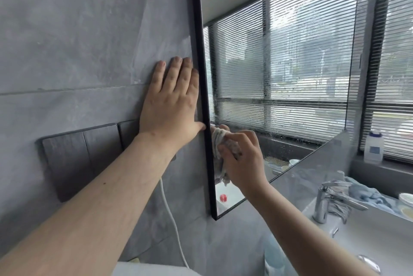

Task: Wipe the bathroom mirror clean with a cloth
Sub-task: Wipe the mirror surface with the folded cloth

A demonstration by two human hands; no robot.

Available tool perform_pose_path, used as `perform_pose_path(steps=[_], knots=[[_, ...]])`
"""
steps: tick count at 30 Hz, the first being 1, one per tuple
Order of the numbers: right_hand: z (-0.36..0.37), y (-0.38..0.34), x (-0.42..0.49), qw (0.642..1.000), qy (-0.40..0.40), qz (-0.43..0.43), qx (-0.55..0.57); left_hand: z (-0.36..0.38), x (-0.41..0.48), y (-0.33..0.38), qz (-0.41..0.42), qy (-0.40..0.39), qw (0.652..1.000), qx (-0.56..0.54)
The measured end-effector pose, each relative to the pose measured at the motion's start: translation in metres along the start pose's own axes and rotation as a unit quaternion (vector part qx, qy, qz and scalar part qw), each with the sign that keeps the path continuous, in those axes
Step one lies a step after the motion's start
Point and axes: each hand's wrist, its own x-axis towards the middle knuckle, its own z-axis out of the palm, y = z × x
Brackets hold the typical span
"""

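Observation:
The black-framed mirror (279,56) hangs on the grey wall and reflects a window with blinds; streaks and droplets show on the glass. My right hand (242,159) grips a bunched pale cloth (218,141) and holds it against the mirror's lower left part, close to the frame. My left hand (172,101) lies flat on the wall tile beside the frame's left edge, fingers straight, thumb touching the frame.
A dark switch plate (85,155) sits on the wall under my left forearm, with a white cable (172,219) hanging below. A chrome faucet (328,199) and sink (368,237) are at lower right, with a blue towel (366,193), dishes and a white bottle (373,147) on the sill.

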Motion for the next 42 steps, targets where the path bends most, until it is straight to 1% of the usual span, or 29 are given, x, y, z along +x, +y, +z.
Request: perform_pose_path(steps=[3, 9, 12, 16, 20, 24, 27, 30, 33, 35, 42], knots=[[0.002, 0.001, -0.009, 1.0, 0.0, -0.012, -0.005, 0.0, 0.0, 0.0, 0.001, -0.001, 1.0, 0.004], [-0.001, 0.037, -0.112, 0.996, -0.083, -0.045, 0.0, 0.001, -0.001, 0.0, 0.002, 0.007, 1.0, 0.016], [-0.004, 0.046, -0.137, 0.994, -0.09, -0.059, 0.01, 0.001, 0.0, 0.0, -0.001, 0.005, 1.0, 0.022], [-0.004, 0.043, -0.121, 0.993, -0.095, -0.074, 0.008, 0.0, 0.0, 0.0, 0.001, 0.001, 1.0, 0.016], [0.0, 0.021, -0.063, 0.992, -0.065, -0.105, 0.023, -0.002, 0.0, 0.0, 0.001, -0.001, 1.0, 0.003], [-0.004, -0.001, 0.005, 0.996, -0.034, -0.079, -0.015, -0.003, 0.0, 0.0, 0.0, -0.008, 1.0, 0.001], [-0.007, -0.006, 0.024, 0.996, -0.026, -0.086, -0.027, -0.003, 0.0, 0.0, 0.0, -0.008, 1.0, -0.001], [-0.003, -0.001, 0.012, 0.994, -0.02, -0.109, -0.019, -0.004, 0.0, -0.001, -0.002, -0.008, 1.0, -0.004], [0.0, 0.013, -0.018, 0.992, -0.027, -0.124, 0.005, -0.005, 0.0, -0.001, 0.001, -0.008, 1.0, -0.009], [-0.001, 0.024, -0.04, 0.991, -0.034, -0.133, 0.001, -0.006, 0.0, 0.0, 0.001, -0.007, 1.0, -0.013], [-0.022, 0.068, -0.102, 0.989, -0.09, -0.09, -0.08, -0.006, -0.001, 0.0, 0.0, 0.001, 0.999, -0.036]])
